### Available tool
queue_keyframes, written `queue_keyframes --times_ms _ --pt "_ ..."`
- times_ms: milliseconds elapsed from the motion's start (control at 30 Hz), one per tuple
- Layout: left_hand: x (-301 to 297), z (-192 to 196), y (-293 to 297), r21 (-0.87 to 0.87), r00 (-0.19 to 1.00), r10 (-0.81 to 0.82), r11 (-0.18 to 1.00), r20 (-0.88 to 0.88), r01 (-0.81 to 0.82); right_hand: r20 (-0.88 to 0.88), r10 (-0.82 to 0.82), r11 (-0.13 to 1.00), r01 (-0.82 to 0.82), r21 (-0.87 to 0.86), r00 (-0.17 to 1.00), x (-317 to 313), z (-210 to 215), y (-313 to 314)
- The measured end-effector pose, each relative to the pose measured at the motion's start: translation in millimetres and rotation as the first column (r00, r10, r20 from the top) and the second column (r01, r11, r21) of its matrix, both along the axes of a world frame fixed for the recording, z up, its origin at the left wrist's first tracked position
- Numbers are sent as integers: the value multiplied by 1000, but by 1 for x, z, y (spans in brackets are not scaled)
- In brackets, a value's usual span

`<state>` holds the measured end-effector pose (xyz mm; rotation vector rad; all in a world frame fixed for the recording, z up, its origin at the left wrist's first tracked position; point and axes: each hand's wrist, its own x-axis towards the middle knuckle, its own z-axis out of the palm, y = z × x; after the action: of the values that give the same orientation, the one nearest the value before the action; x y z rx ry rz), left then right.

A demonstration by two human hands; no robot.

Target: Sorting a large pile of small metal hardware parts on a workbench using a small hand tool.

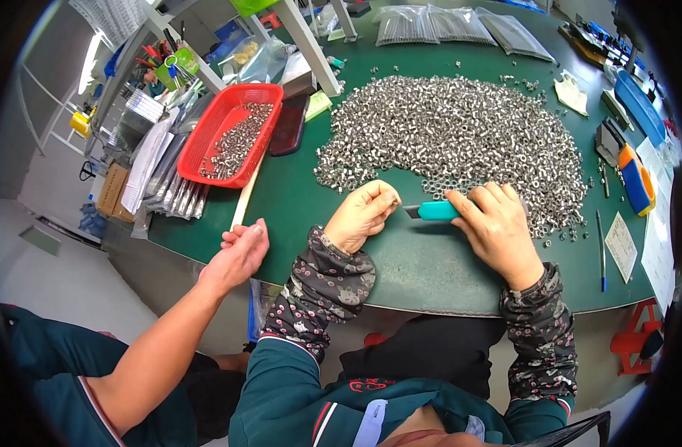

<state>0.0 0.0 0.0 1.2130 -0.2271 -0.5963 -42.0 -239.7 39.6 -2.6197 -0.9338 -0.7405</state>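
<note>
My right hand [497, 227] grips a teal utility knife [436, 211], its short dark blade pointing left. My left hand [363, 216] is closed in a pinch on a small metal nut [395, 201], mostly covered by the fingertips, just beside the blade's tip. I cannot tell whether blade and nut touch. Beyond both hands spreads a wide heap of small silvery metal nuts [453, 127] on the green table mat [430, 272]. Some nuts lie in a flat single layer at the heap's near edge, close to the knife.
A co-worker's hand [244, 249] rests at the table edge on my left. Behind it stands a red plastic basket [194, 153] partly filled with metal parts. On the right lie a blue pen [602, 253], a paper tag [620, 247] and a blue-and-orange tool [636, 182]. Clear bags [430, 26] line the far side.
</note>
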Motion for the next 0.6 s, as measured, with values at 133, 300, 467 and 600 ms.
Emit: queue_keyframes --times_ms 133,300,467,600 --pt "-3 5 -7 -186 995 96 978 -11 -97 -160 11 981 20 191 987 -3 -8 6" --pt "-5 9 -8 -185 985 170 970 37 -160 -251 44 959 30 282 967 -4 -12 9" --pt "-5 6 -10 -159 980 188 971 62 -176 -288 45 961 38 275 956 -3 -12 10" --pt "-5 6 -11 -158 979 195 970 64 -183 -313 55 958 38 284 948 -3 -12 10"
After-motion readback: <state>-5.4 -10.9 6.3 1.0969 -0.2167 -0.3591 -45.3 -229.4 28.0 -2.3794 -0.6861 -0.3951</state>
